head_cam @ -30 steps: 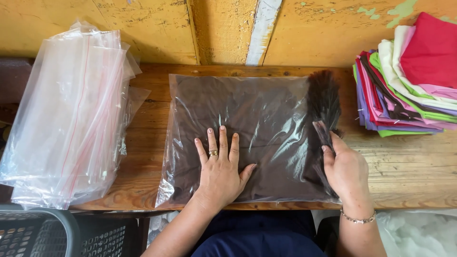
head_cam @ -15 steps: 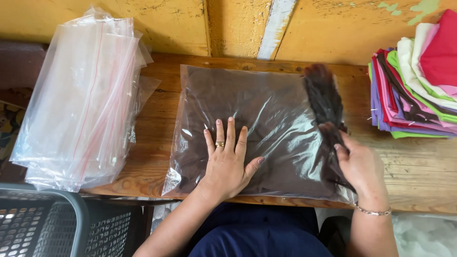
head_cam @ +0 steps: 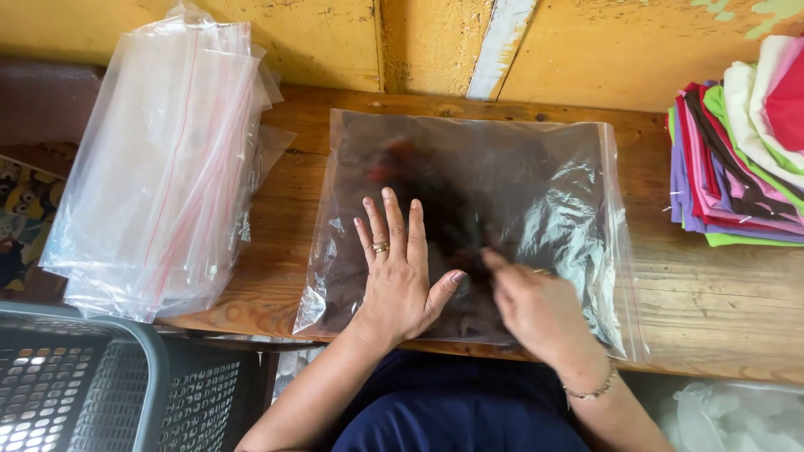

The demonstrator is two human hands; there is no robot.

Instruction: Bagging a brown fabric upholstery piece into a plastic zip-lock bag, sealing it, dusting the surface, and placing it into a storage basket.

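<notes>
A clear plastic bag [head_cam: 502, 176] holding a folded dark brown garment lies flat on the wooden table [head_cam: 720, 293]. My left hand [head_cam: 398, 272], with a ring on one finger, presses palm-down on the bag's near left part, fingers spread. My right hand [head_cam: 536, 305], blurred, rests on the bag just right of the left hand, fingers pointing left across the plastic. A bracelet sits on my right wrist. Neither hand grips anything.
A pile of empty clear zip bags [head_cam: 167, 167] lies at the table's left end. Folded garments of many colours [head_cam: 737, 151] are stacked at the right. A grey plastic basket [head_cam: 75, 385] stands below left. A yellow wall runs behind the table.
My right hand has moved left from the bag's right edge to its middle. The dark flap that stuck out at the bag's right end is now inside. The left hand stays put.
</notes>
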